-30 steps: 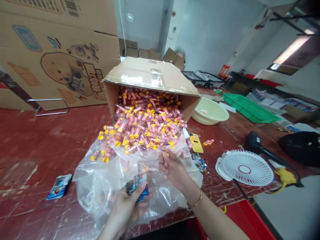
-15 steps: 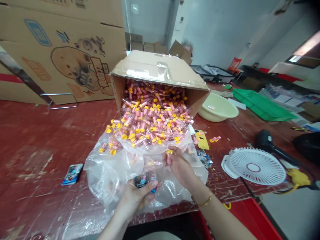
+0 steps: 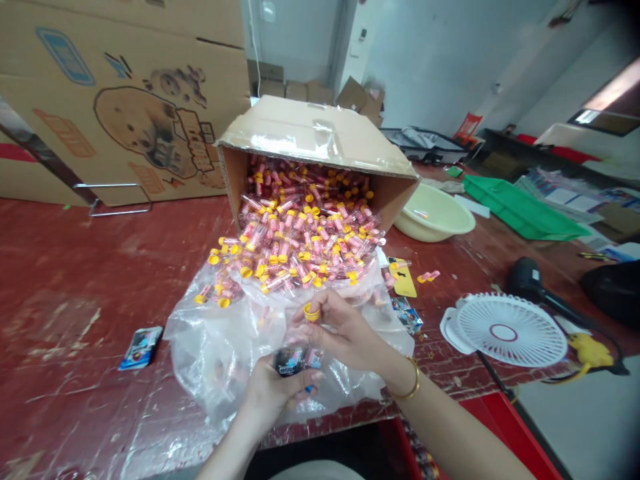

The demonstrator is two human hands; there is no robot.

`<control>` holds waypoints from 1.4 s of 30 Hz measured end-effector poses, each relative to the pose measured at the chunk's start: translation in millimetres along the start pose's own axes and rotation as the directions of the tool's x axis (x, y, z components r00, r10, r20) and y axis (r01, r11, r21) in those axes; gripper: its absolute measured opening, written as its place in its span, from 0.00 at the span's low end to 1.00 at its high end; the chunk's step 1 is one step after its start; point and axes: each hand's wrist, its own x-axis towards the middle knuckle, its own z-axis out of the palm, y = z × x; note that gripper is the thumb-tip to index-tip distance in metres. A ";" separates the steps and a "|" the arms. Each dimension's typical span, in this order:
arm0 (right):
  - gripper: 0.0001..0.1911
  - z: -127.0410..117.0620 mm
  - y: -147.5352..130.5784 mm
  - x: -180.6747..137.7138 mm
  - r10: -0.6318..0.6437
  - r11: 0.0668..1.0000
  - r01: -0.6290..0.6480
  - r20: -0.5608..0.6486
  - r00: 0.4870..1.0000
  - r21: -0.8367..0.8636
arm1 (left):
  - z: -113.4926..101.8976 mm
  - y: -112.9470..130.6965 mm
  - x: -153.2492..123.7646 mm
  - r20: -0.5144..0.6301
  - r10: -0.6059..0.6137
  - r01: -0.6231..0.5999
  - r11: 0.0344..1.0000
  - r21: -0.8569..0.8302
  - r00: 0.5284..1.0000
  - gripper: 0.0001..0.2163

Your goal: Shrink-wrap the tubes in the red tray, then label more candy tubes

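Small dark printed packets are gripped in my left hand, thumb across their front. My right hand pinches a small clear tube with a yellow cap just above those packets; its lower part is blurred. Both hands are over a clear plastic sheet. Beyond them, many yellow-capped tubes with pink contents spill from a cardboard box lying on its side.
A similar packet lies on the red table to the left. On the right are a yellow phone-shaped item, more packets, a white fan, a cream basin and a green tray. A large printed carton stands at back left.
My right hand has moved left with the capped tube, from beside the pile to above the packets. My left hand keeps its grip on the packets, nearly in place.
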 end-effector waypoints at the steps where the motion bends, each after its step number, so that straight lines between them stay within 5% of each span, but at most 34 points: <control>1: 0.10 0.8 2.4 2.3 0.033 0.998 -0.033 -0.004 0.999 0.058 | 0.3 -0.2 -0.2 -0.002 -0.003 0.003 1.000 -0.015 1.000 0.15; 7: 0.17 8.8 22.4 -4.5 0.179 0.917 -0.136 -0.083 0.980 0.375 | 4.8 3.7 -3.2 -0.069 -0.093 0.083 0.987 -0.138 0.993 0.18; 14: 0.43 32.2 37.8 -46.9 0.225 0.958 -0.199 -0.108 0.968 0.206 | 20.1 7.3 3.5 0.045 -0.133 0.141 0.938 -0.318 0.990 0.19; 20: 0.37 35.2 47.3 -51.4 0.044 0.999 -0.032 -0.301 0.952 0.043 | 23.2 5.6 -3.8 0.050 -0.111 0.120 0.956 -0.267 0.993 0.19; 28: 0.34 35.4 44.0 -51.5 -0.066 0.994 0.037 -0.297 0.953 -0.103 | 23.4 1.4 -4.8 0.004 -0.092 0.090 0.962 -0.258 0.996 0.23; 39: 0.34 30.7 36.4 -50.7 -0.036 0.998 0.047 -0.277 0.960 0.034 | 25.3 2.9 -6.0 -0.007 -0.038 0.035 0.971 -0.235 0.999 0.22; 42: 0.22 18.8 32.1 -55.6 0.031 0.990 0.006 -0.259 0.965 0.143 | 26.8 1.3 -5.5 -0.010 -0.035 0.033 0.987 -0.157 0.999 0.23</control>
